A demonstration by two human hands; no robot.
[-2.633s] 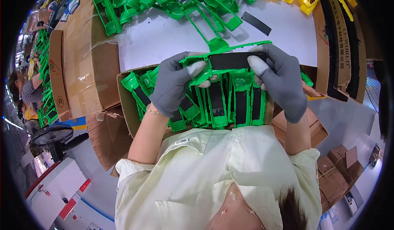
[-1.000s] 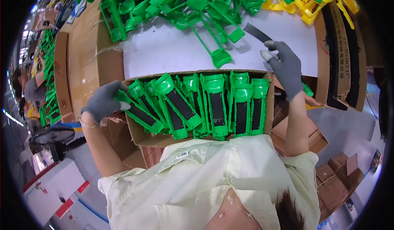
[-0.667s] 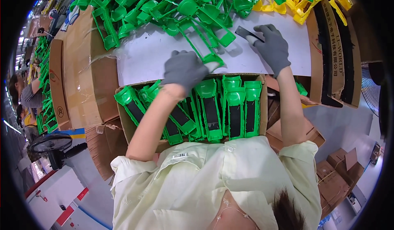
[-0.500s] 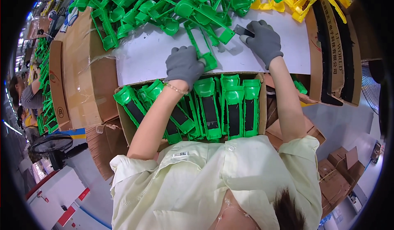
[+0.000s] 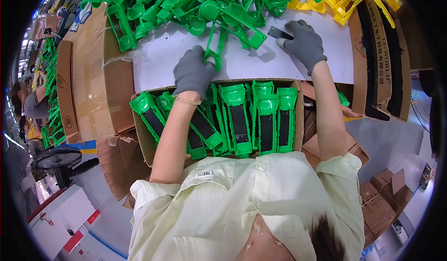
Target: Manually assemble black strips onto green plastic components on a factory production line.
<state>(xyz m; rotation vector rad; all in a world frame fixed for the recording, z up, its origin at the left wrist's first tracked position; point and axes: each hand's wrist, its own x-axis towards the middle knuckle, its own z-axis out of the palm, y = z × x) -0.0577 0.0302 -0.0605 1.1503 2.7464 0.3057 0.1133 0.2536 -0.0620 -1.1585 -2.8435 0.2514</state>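
As is seen in the head view, green frame (image 5: 218, 63): pinched firmly at its near end by the left hand (image 5: 194, 70); by the green pile (image 5: 186, 10) just beyond, its far end could be snagged.
Black strip (image 5: 278, 32): gripped, fingers nearly together, by the right hand (image 5: 305, 44); by so narrow a hold, twisting could be caused.
Forearms (image 5: 174, 135): stretched forward, hands turned backs-up at the white tabletop (image 5: 158, 51).

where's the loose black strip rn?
Head view, right of centre: the loose black strip is between thumb and fingers of the right hand, over the white tabletop, just right of the pile of green plastic frames.
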